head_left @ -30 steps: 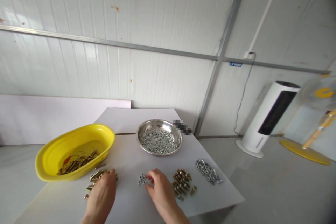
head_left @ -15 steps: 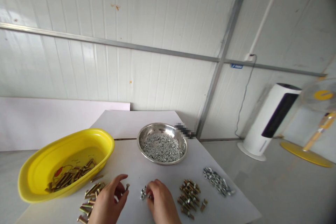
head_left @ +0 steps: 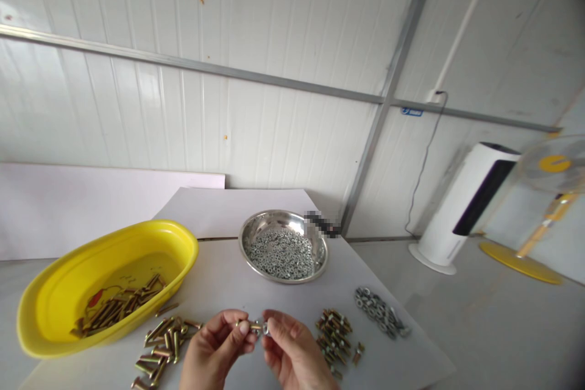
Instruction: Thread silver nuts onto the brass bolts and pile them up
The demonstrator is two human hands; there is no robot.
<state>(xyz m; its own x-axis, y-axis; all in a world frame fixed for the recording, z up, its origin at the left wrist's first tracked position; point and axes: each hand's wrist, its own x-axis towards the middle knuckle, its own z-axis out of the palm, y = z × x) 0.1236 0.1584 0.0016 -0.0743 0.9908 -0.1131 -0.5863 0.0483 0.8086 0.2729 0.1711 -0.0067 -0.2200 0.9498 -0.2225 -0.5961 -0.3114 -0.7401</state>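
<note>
My left hand (head_left: 218,347) pinches a brass-coloured bolt (head_left: 254,326) between thumb and fingers, its shaft pointing right. At the shaft's end my right hand (head_left: 295,350) holds a small silver nut (head_left: 265,329) between thumb and forefinger. The nut meets the bolt tip; whether it is threaded on cannot be made out. Left of my hands lies a loose pile of bolts (head_left: 159,351). On the right, partly behind my right hand, is a heap of bolts with nuts on them (head_left: 333,332).
A yellow tub (head_left: 36,323) with bolts stands at the left. Behind my hands a steel bowl (head_left: 244,256) holds many nuts. Washer-like rings (head_left: 377,311) lie near the table's right edge. A white tower unit (head_left: 457,213) and a fan (head_left: 543,213) stand beyond.
My hands have come together from apart. My right hand has left the tabletop with a nut and brought it to the bolt in my left hand.
</note>
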